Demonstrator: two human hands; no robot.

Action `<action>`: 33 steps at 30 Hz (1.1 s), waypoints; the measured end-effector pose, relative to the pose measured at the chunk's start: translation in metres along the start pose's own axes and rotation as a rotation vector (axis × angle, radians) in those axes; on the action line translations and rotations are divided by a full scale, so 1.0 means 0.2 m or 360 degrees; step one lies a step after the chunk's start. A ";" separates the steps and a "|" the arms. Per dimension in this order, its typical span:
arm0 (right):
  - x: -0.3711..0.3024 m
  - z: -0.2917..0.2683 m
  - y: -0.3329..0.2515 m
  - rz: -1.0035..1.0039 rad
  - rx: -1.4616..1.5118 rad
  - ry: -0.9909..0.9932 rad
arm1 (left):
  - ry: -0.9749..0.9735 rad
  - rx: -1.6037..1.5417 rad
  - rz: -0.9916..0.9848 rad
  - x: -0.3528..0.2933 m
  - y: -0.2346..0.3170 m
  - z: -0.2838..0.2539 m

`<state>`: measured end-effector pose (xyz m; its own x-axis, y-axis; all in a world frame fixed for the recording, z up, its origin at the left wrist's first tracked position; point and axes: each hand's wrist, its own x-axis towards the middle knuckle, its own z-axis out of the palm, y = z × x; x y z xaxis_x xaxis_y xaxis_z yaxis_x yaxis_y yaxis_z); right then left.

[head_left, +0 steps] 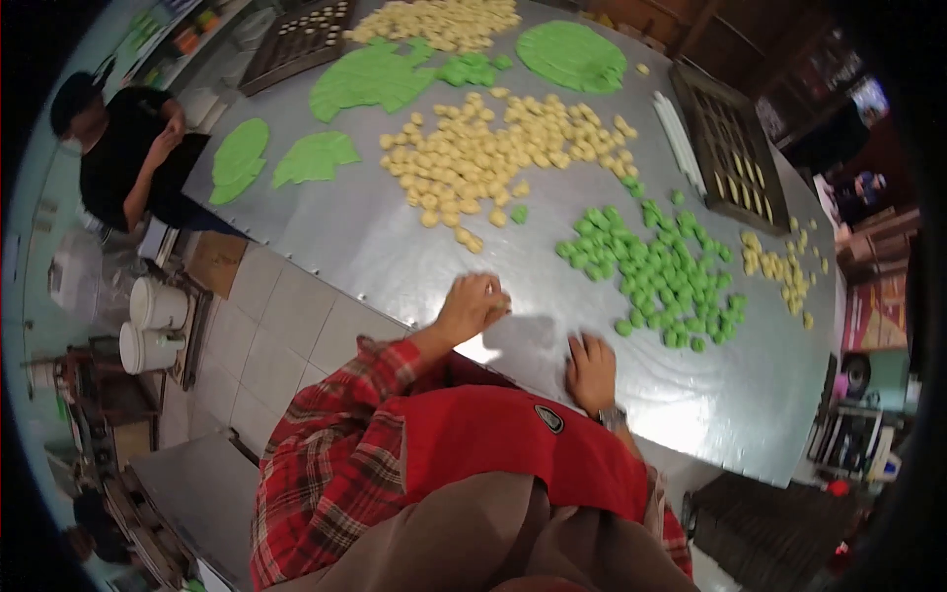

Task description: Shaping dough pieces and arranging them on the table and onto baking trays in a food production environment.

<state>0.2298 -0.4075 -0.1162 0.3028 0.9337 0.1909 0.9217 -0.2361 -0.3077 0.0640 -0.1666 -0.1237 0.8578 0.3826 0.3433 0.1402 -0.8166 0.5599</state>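
Note:
My left hand point(473, 308) is just over the near edge of a metal table point(375, 247), its fingers curled together; whatever they may hold is too small to make out. To its right, my right hand point(592, 373) rests on the metal with its fingers stretched out and nothing seen in them. Beyond my left hand spreads a large pile of yellow dough balls point(464, 158), with a single green dough piece point(519, 214) at its near side. Green dough balls point(671, 276) lie in a loose heap ahead and right of my right hand.
Flat green dough sheets point(370, 84) lie farther back, by another yellow heap point(444, 22). A dark slotted tray point(730, 148) and white rods point(679, 143) are at the right. Another person point(123, 148) stands at the left edge. White buckets point(156, 304) stand below on the left.

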 end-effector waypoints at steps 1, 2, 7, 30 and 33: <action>-0.14 0.04 0.02 -0.0038 0.0005 0.0068 | -0.0189 -0.0256 -0.0041 -0.07 -0.05 0.00; -0.20 0.04 0.02 -0.0021 0.0144 0.0058 | -0.0105 -0.0274 -0.0098 -0.10 -0.06 0.05; 0.18 -0.10 0.05 0.0431 0.0566 0.0599 | 0.0348 -0.1579 -0.0552 0.30 0.20 -0.09; 0.46 0.19 -0.42 0.0361 -0.0014 0.0011 | 0.0416 0.0511 -0.1428 -0.07 -1.91 -1.46; 0.46 0.19 -0.43 0.0365 -0.0030 -0.0002 | 0.0722 0.0314 -0.1199 -0.15 -1.84 -1.45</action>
<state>0.1696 -0.2918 -0.1082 0.5045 0.8554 0.1171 0.8333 -0.4470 -0.3252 -0.1570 0.2483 -0.1208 0.2325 0.9460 0.2259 0.7044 -0.3239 0.6316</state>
